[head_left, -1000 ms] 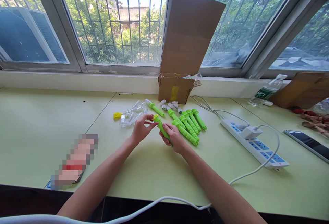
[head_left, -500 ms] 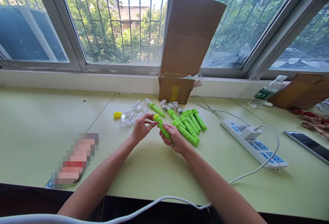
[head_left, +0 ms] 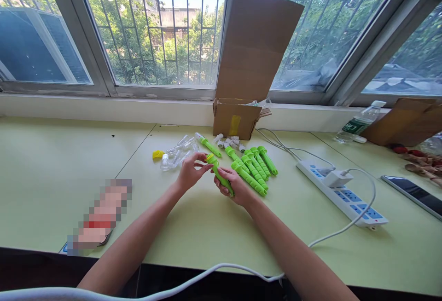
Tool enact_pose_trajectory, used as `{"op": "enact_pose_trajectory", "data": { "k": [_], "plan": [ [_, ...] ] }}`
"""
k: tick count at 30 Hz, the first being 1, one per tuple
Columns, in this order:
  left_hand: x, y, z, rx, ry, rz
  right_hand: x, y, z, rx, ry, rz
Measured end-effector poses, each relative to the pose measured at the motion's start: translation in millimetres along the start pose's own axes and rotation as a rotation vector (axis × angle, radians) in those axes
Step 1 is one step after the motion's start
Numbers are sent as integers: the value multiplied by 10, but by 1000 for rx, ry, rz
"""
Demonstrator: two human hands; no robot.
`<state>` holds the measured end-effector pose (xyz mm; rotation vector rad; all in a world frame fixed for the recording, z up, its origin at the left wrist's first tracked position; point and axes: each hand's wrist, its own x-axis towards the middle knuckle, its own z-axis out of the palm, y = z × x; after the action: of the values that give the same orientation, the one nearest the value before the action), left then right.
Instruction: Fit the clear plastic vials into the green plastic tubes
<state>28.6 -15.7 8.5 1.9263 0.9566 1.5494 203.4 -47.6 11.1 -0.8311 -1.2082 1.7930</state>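
Note:
My right hand (head_left: 232, 182) is wrapped round a green plastic tube (head_left: 221, 176), shaped like a small flashlight body, tilted with its wide end toward the left. At that wide end is a yellow piece (head_left: 209, 157), pinched by the fingers of my left hand (head_left: 192, 168). Just right of my hands lie several loose green ribbed tubes (head_left: 249, 179). Behind them is a cluster of small white parts (head_left: 232, 142). Clear plastic caps (head_left: 177, 153) lie beyond my left hand. A green tube with a clear tip (head_left: 208, 144) rests near them.
Yellow parts (head_left: 158, 154) lie left of the caps. An open cardboard box (head_left: 236, 119) stands by the window. A power strip (head_left: 340, 195) with plugs and a white cable (head_left: 238, 266) lie to the right and front. Phones and a water bottle (head_left: 361, 121) are at the sides.
Almost nothing differs. Both hands keep their hold on the green tube and its yellow piece, with only a very slight shift of the tube.

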Motion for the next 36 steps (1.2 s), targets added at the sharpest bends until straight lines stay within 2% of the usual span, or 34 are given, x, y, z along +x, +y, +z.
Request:
{"op": "enact_pose_trajectory", "data": {
  "k": [7, 11, 15, 17, 19, 22, 25, 31, 36],
  "plan": [
    [-2, 7, -9, -8, -32, -15, 3, -8, -59, 50, -32, 48],
    [-17, 4, 0, -68, -38, -38, -6, -23, -30, -18, -9, 47],
    [-37, -39, 6, -24, -19, -35, 4, 31, 36, -298, 80, -61],
    [-46, -61, 6, 41, -11, -19, 26, 79, 42, -511, 195, -167],
    [-54, -75, 9, 112, -3, 2, 52, 122, 18, -762, 324, -333],
    [-61, -78, 18, 192, 11, 36, 78, 154, -34, -949, 416, -455],
    [-62, -70, 23, 203, 16, 57, 72, 146, -47, -945, 428, -471],
    [-66, -51, 0, 152, -3, 51, 29, 92, 26, -849, 313, -488],
    [-58, -15, -16, 131, -1, 31, 23, 74, 42, -839, 310, -447]
  ]
}}
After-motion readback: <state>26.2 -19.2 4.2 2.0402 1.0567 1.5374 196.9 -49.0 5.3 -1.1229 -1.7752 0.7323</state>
